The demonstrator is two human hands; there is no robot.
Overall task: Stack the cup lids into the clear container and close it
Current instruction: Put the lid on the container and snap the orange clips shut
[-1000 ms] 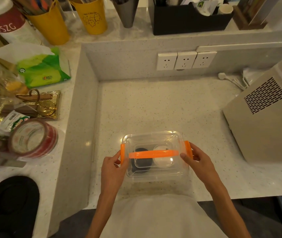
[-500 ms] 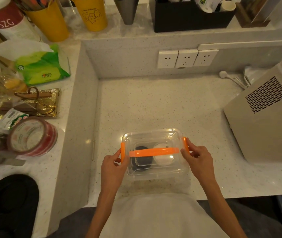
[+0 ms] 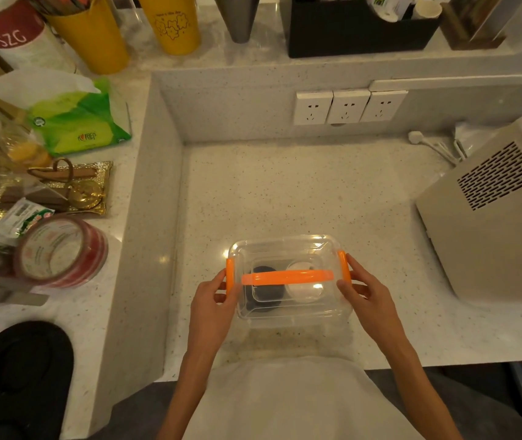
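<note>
We look down on a pale speckled counter point(image 3: 285, 192), sunk between a raised ledge on the left and a beige vented appliance point(image 3: 491, 214) on the right. Along the far wall sit three white sockets point(image 3: 348, 106). On the far shelf stand two yellow cups point(image 3: 174, 23) and a black organiser point(image 3: 358, 30). On the left ledge lie a green tissue pack point(image 3: 82, 122), a gold tray point(image 3: 53, 188), a roll of red-printed tape point(image 3: 59, 252) and, nearest, a black oval pad point(image 3: 18, 373).

Near the counter's front edge rests the clear container point(image 3: 288, 277), lid on, its orange handle point(image 3: 287, 277) lying flat across the top. Inside we make out a dark cup lid point(image 3: 264, 308) at the left and a white cup lid point(image 3: 305, 289) at the right. Nothing lies between us and the box.

Our left hand point(image 3: 212, 306) pinches the orange left clip point(image 3: 229, 274); our right hand point(image 3: 369, 300) curls its fingers against the orange right clip point(image 3: 344, 265). Both hands hold the box ends.

Compared with a second ago, the right clip now lies flatter against the container, and the box sits about where it was.
</note>
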